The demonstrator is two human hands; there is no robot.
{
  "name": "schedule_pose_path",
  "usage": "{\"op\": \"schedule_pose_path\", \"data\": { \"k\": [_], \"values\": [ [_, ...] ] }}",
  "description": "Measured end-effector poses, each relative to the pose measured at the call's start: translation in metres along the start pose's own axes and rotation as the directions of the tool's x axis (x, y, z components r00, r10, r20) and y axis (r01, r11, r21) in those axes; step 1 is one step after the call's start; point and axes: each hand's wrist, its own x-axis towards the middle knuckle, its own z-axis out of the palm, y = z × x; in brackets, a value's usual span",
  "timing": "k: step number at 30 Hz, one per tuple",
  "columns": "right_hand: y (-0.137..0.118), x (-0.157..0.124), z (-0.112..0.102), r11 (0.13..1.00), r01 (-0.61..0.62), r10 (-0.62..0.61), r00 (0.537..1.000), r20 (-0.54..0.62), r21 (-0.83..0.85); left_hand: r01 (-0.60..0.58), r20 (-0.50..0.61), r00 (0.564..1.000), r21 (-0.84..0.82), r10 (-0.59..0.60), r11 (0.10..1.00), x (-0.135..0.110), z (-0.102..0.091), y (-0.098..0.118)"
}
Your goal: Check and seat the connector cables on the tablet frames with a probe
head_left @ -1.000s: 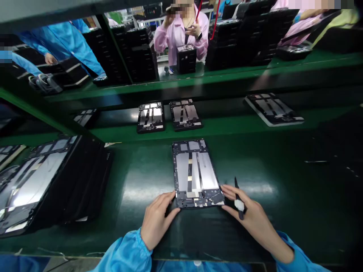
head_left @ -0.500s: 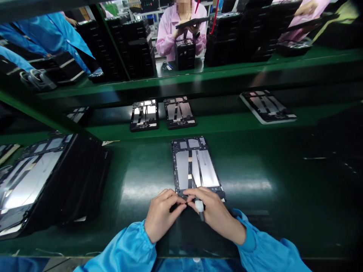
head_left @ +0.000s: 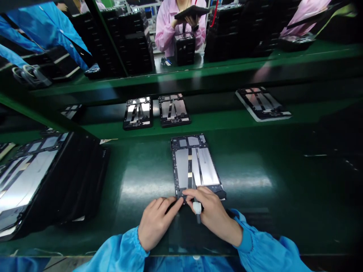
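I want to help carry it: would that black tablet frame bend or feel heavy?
Probably stiff: the tablet frame lies flat on the green mat, unbowed. Its wide silver panels suggest some weight, and its thin edges could slip.

Free passage over green bench top right of tablet frame; black tablet stack obstructing left, far green shelf lip apparently limiting reach.

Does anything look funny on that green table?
The tablet frame on the back shelf, at the right, looks odd: it sits turned and seems to have a white edge, while the two dark frames beside it sit straighter.
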Motion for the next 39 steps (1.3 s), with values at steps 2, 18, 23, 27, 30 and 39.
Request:
{"op": "schedule_pose_path", "data": {
  "k": [2,18,23,27,30,39],
  "values": [
    [0.0,0.0,0.0,1.0,-0.004,0.004,1.0,0.0,0.014,0.047,-0.024,0.999,-0.069,-0.048,0.996,-0.002,0.002,-0.002],
    [0.001,0.002,-0.005,0.997,0.002,-0.004,0.999,0.033,0.077,-0.006,-0.072,0.997,-0.088,0.0,0.996,-0.003,0.006,-0.003],
    [0.004,0.001,-0.002,0.997,0.001,-0.002,1.0,0.024,0.078,-0.059,-0.097,0.994,-0.054,0.054,0.997,-0.001,0.005,-0.003],
    [0.003,0.001,-0.003,0.997,0.013,-0.014,1.0,0.015,0.077,-0.021,-0.095,0.995,-0.095,0.012,0.995,-0.001,0.006,-0.005],
    [0.003,0.001,-0.003,0.996,0.014,-0.016,1.0,0.022,0.084,-0.058,-0.067,0.996,-0.05,0.055,0.997,0.0,0.006,-0.006],
    [0.005,0.0,-0.005,0.995,-0.03,0.026,0.998,0.049,0.099,-0.039,-0.074,0.997,-0.195,0.025,0.98,0.006,0.006,-0.014]
  ]
}}
